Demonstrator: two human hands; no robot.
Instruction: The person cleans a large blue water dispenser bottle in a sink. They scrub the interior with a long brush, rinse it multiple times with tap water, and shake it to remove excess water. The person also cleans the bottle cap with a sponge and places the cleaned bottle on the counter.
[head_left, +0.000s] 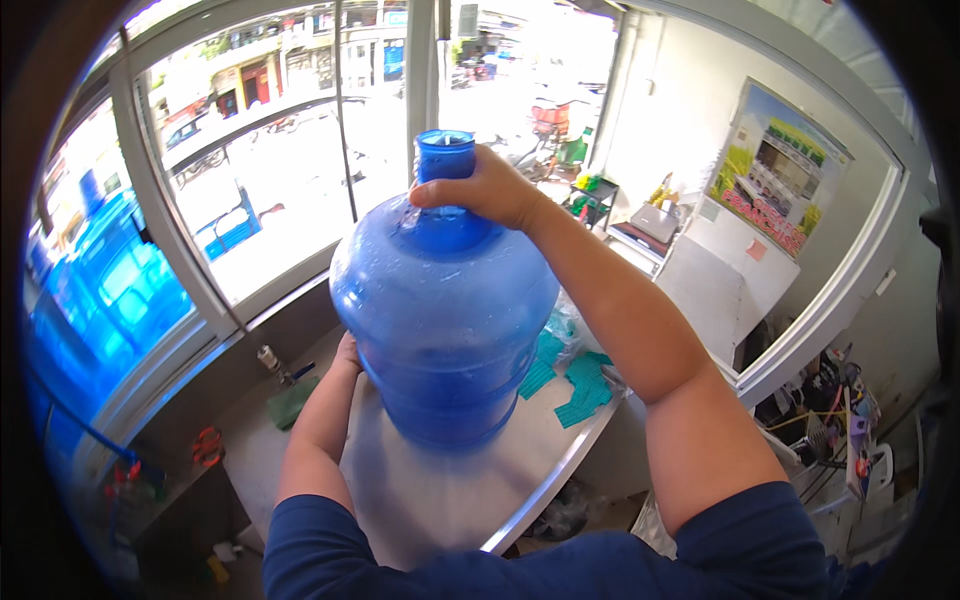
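Note:
A large, translucent blue water jug [445, 300] is upright over the metal counter, its open neck [447, 150] toward the top of the view. Whether its base touches the counter is hard to make out. My right hand [485, 190] is closed around the neck, with the thumb across its near side. Low on the jug's left side is my left hand [348, 352]; its fingers are hidden behind the jug. Teal knitted gloves [582, 388] lie on the counter just right of the jug, beside some clear plastic.
The metal counter [420, 510] has a raised edge on its right. A tap [268, 358] and a green scrub pad [292, 403] are at its left, under sliding windows. More blue jugs [120, 270] stand beyond the left glass. A white desk [700, 285] is at the right.

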